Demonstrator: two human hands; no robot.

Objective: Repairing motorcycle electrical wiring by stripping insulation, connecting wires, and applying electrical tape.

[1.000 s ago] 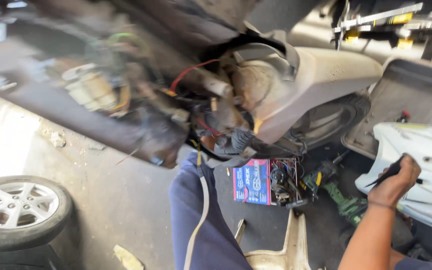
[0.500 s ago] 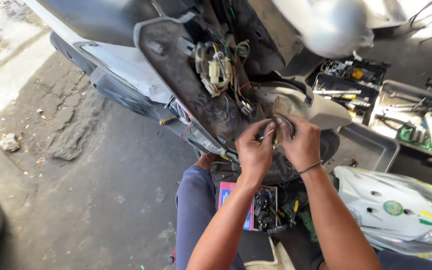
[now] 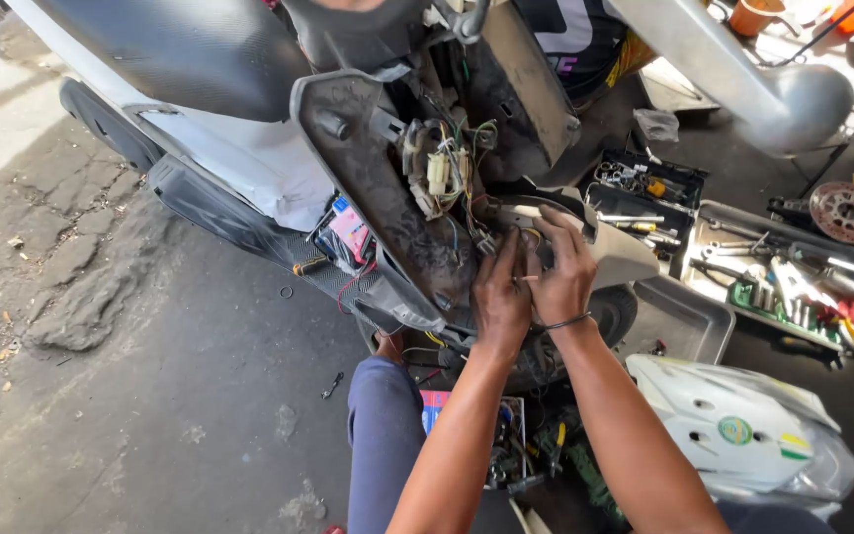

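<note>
Cracked concrete floor (image 3: pixel 101 396) out in the shop yard, scooter (image 3: pixel 249 148) stripped down with its front panels off. Both my hands are up in the exposed front end, working the wiring harness (image 3: pixel 447 178) where it runs down behind the dark inner panel (image 3: pixel 378 198). My left hand (image 3: pixel 501 297) has its fingers curled in, pinching a small connector down at the low end of the bundle; my right hand (image 3: pixel 565 272) is bent over the grey bracket (image 3: pixel 605 247) just beside it, fingertips pressed in on the same spot. I can't tell exactly what the right fingers have hold of, they're buried.

This stuff feels light and floppy, I'd guess, thin wires, brittle plastic plugs. Best to take it by the connector body, not the wires.

Crowded around here. Open tool tray (image 3: pixel 773 277) with sockets and wrenches to the right, a black bit case (image 3: pixel 644 188) farther back, a white fairing piece (image 3: pixel 733 425) lying near right. A small battery (image 3: pixel 348 232) sits left of the panel, and the front tyre (image 3: pixel 615 311) is right under my wrists, so there's little elbow room.
</note>
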